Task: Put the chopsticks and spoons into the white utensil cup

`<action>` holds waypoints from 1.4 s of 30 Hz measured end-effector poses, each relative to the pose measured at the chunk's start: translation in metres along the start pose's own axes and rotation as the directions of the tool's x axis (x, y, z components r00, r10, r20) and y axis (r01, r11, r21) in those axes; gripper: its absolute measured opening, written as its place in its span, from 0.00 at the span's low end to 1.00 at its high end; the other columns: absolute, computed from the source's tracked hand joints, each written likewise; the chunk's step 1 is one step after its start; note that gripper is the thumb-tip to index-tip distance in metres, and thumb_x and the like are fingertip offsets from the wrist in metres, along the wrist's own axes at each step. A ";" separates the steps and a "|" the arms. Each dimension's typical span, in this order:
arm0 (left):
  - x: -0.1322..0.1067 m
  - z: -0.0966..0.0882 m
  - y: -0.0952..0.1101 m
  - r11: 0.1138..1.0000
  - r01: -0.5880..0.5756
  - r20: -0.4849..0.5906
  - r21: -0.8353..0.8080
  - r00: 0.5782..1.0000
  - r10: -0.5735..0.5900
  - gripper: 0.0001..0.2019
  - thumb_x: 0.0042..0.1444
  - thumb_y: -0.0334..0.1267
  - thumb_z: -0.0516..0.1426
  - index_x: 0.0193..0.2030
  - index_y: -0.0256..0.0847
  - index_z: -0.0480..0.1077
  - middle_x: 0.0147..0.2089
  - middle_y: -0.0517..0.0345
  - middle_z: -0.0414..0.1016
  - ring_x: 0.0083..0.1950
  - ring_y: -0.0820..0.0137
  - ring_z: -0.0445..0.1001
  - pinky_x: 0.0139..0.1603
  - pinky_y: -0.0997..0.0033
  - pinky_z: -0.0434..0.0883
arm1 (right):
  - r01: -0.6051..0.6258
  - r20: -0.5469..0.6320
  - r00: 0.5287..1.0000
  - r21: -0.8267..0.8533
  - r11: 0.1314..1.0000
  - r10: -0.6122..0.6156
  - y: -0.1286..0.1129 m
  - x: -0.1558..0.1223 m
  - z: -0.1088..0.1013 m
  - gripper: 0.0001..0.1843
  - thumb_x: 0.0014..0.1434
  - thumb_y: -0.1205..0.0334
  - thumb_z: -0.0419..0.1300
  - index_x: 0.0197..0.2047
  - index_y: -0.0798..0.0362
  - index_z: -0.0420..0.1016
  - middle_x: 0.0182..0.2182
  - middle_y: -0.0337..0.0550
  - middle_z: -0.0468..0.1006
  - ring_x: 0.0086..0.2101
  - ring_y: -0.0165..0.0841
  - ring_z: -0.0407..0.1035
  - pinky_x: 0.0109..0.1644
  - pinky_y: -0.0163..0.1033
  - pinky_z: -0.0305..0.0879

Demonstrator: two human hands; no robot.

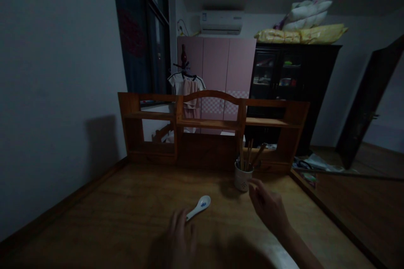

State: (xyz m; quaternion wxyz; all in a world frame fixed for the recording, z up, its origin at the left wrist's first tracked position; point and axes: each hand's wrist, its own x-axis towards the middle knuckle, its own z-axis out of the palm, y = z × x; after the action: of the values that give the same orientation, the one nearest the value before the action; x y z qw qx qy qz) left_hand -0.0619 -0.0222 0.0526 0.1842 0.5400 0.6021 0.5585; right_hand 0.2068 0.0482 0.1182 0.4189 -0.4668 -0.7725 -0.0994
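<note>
A white ceramic soup spoon [202, 204] with a blue mark in its bowl lies on the wooden desk [132, 206], its handle pointing toward me. My left hand [180, 233] is at the handle's end, thumb and fingers apart; I cannot tell if a fingertip touches it. Farther back and to the right stands a pale cup [242, 180] with a dotted pattern, holding several chopsticks [248, 155] and other utensils. Just right of the cup is my right hand [268, 204], its fingers curled in. Whatever they may hold is hidden, and contact with the cup is unclear.
A low wooden shelf unit [206, 124] runs along the desk's back edge. On the left is a white wall [63, 105]; on the right the desk ends in a raised edge [328, 214]. Pink wardrobe [215, 63] and dark cabinet [293, 75] stand beyond.
</note>
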 end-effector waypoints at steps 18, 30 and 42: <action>0.022 -0.013 -0.010 0.926 0.249 0.329 -0.285 0.932 -0.149 0.20 0.51 0.55 0.58 0.32 0.36 0.77 0.31 0.50 0.79 0.34 0.62 0.77 0.37 0.69 0.71 | -0.411 0.494 0.862 0.553 0.725 0.112 -0.033 -0.028 0.025 0.23 0.63 0.51 0.55 0.57 0.51 0.63 0.29 0.39 0.73 0.26 0.32 0.69 0.29 0.35 0.62; -0.004 0.000 0.022 0.532 0.577 0.475 -0.619 0.815 -0.331 0.24 0.38 0.56 0.66 0.34 0.35 0.76 0.32 0.47 0.79 0.32 0.63 0.76 0.36 0.66 0.72 | -0.508 0.494 0.860 0.802 0.314 0.129 -0.050 0.018 -0.020 0.17 0.58 0.49 0.61 0.32 0.57 0.72 0.23 0.38 0.69 0.22 0.26 0.63 0.26 0.31 0.59; -0.008 -0.015 0.008 0.597 0.573 0.455 -0.561 0.816 -0.356 0.24 0.37 0.58 0.65 0.30 0.36 0.77 0.28 0.49 0.77 0.30 0.65 0.74 0.33 0.70 0.69 | -0.264 0.176 0.960 0.329 0.907 0.215 0.069 0.172 -0.046 0.20 0.58 0.47 0.56 0.36 0.58 0.75 0.24 0.41 0.72 0.25 0.31 0.66 0.25 0.30 0.59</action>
State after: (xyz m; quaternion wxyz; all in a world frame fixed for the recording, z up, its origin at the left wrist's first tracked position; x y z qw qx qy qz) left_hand -0.0674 -0.0377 0.0615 0.5959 0.3335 0.4424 0.5814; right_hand 0.2512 0.1707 0.2582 0.4503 -0.4822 -0.7413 0.1234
